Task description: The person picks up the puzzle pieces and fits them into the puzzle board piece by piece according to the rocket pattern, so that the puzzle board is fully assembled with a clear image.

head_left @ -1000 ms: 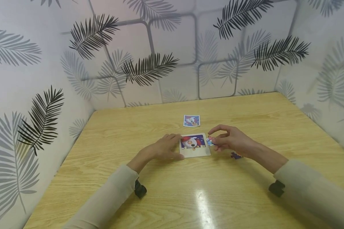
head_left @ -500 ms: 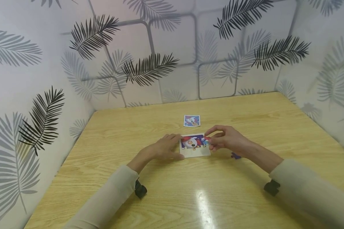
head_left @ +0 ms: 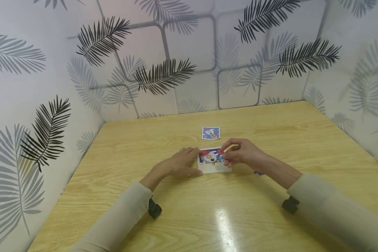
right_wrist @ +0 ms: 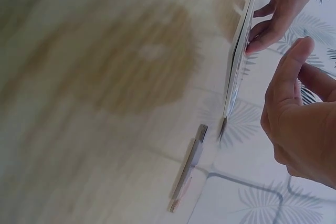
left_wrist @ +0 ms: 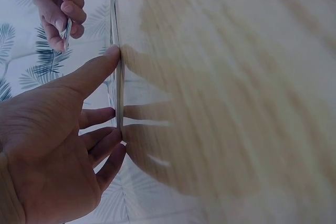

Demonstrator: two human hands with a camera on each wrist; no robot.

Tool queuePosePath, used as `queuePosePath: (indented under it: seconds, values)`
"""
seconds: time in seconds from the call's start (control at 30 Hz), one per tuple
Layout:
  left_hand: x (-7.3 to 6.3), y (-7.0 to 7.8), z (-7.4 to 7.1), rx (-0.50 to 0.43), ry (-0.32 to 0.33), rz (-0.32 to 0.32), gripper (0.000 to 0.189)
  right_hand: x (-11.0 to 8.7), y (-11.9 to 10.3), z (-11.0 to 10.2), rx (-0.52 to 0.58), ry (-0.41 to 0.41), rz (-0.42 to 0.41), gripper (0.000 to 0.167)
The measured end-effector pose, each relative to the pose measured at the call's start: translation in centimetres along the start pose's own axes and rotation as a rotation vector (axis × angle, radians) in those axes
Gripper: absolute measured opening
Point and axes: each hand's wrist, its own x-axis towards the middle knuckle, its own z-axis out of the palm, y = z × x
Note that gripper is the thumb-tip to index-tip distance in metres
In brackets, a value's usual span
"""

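Note:
A shallow puzzle board [head_left: 215, 169] lies on the table, its far part filled with a picture of a white cartoon face with red at the left, its near strip pale and bare. My left hand [head_left: 183, 162] holds the board's left side, thumb at the near corner and fingers at the far one. Over the board's right part, my right hand [head_left: 245, 152] pinches a colourful puzzle piece [left_wrist: 67, 35] between thumb and fingers. From the left wrist, that piece appears raised and tilted. Fingers partly cover the picture's right side.
A small square picture card [head_left: 211, 133] with a similar cartoon lies behind the board. Dark purple loose puzzle pieces [head_left: 258, 173] lie right of the board, partly hidden under my right wrist. The wooden table [head_left: 176, 224] meets leaf-patterned walls [head_left: 195, 91] at its back and sides.
My right hand has moved left with the puzzle piece, from beside the board's right edge to over its right part. The left hand and the board have stayed in place.

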Motion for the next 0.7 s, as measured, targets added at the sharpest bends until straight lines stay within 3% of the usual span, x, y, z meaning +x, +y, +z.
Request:
queuePosePath:
  seconds: [0.37,0.7]
  values:
    - [0.0,-0.1,0.1,-0.003,-0.004,-0.002,0.083,0.8,-0.2,1.1,-0.064,-0.009,0.058,0.026]
    - [-0.2,0.0,-0.1,0.007,-0.011,0.001,0.085,1.3,-0.6,1.6,-0.167,0.052,0.112,0.022]
